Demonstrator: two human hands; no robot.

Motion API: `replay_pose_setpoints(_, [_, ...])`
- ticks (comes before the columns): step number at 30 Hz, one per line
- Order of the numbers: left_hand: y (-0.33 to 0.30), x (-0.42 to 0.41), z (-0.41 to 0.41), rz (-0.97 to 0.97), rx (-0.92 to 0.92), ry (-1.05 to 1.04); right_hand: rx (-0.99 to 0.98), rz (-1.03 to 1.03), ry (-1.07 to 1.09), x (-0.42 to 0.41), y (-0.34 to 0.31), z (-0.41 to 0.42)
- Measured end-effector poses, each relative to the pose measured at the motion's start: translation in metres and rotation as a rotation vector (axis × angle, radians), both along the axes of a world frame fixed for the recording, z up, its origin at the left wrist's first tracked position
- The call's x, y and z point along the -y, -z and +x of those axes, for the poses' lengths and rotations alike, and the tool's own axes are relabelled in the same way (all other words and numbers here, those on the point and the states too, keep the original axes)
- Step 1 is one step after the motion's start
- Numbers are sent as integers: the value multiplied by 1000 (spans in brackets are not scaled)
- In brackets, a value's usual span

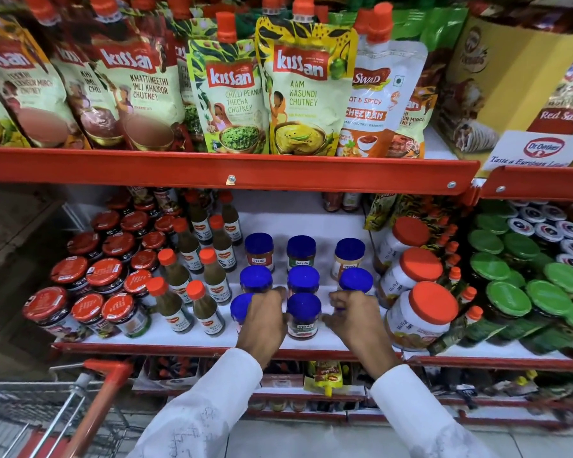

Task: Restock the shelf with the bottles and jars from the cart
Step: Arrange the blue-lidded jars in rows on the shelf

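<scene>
Several small blue-lidded jars [303, 312] stand in three columns on the white middle shelf [166, 335]. My left hand [265, 322] lies over the front-left blue-lidded jar [240, 307], fingers wrapped on it, just left of the front middle jar. My right hand [356, 320] hovers at the front of the right column with curled, spread fingers. Its fingertips are against the second-row jar [356, 280], and I see nothing held in it. The red-handled wire cart [96, 388] is at the lower left; its contents are not visible.
Red-lidded jars [106, 276] and green sauce bottles [209, 276] stand left of the blue jars. Big orange-lidded jam jars [420, 312] and green-lidded jars [510, 292] stand to the right. Chutney pouches [305, 90] fill the shelf above, behind a red rail [232, 166].
</scene>
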State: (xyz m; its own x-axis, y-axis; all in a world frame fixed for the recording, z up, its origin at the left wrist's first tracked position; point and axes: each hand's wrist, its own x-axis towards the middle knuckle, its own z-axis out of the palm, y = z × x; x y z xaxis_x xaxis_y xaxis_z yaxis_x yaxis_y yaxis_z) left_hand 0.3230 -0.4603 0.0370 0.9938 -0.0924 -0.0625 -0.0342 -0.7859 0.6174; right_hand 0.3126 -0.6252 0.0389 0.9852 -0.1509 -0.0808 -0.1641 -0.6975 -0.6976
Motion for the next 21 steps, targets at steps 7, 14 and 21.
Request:
replay_pose_setpoints(7, [-22, 50, -2, -46, 142, 60, 87, -55, 132, 63, -7, -11])
replay_pose_setpoints(14, [-10, 96, 3, 93, 59, 167, -4, 12, 25, 63, 10, -11])
replay_pose_setpoints(21, [0, 107, 9, 140, 27, 109, 41, 108, 1, 73, 15, -10])
